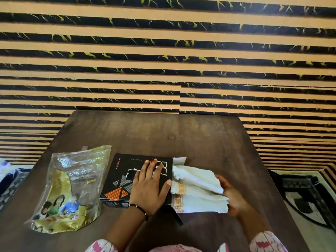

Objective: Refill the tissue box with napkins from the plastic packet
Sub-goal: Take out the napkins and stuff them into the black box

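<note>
dark wooden table [200, 139] before a striped wall [163, 51]; perhaps a patterned rug [309, 200] at right

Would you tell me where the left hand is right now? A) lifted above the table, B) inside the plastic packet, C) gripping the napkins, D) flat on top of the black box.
D: the left hand lies palm-down on the black box, while the right hand holds the napkins.
</note>
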A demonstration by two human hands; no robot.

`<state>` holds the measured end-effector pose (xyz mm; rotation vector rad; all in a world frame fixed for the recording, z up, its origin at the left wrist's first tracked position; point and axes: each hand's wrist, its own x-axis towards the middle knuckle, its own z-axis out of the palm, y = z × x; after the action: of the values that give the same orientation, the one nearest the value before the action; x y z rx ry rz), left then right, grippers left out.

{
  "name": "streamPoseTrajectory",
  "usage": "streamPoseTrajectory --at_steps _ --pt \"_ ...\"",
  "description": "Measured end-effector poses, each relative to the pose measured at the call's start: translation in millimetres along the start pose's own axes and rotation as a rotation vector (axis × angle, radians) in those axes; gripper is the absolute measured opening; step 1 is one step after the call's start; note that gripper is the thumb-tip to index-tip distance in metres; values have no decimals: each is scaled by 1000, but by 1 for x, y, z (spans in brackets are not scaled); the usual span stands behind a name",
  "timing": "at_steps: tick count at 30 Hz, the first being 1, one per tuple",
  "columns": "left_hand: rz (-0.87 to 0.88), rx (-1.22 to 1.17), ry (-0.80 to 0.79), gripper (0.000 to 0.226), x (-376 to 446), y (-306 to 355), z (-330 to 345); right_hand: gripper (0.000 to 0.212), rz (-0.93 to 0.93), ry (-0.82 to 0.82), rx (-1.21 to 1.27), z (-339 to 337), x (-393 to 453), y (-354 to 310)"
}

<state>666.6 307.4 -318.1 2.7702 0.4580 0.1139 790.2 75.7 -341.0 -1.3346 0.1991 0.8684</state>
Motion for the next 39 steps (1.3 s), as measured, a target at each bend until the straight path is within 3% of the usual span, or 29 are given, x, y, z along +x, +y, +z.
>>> streamPoseTrajectory --at_steps 3,8,14,17,23,30,39 --pt "-36 -67 17 99 0 5 -3 14 39 -10 42 -3 -5 -2" --pt "-124 -72 6 86 4 19 0 46 -41 -55 -100 -18 0 -2" --pt "-239 -70 14 85 6 49 9 52 33 -206 -51 -40 8 -4" --pt "-290 -99 5 76 10 54 9 57 36 -207 -72 -45 13 -3" --pt "-282 90 -151 101 10 62 12 42 42 -199 -116 -38 11 -9" --pt "-274 135 -187 102 9 67 12 42 1 -126 -70 -32 18 -8" --pt "-250 162 -255 99 12 65 6 45 -15 -170 91 -27 18 -3"
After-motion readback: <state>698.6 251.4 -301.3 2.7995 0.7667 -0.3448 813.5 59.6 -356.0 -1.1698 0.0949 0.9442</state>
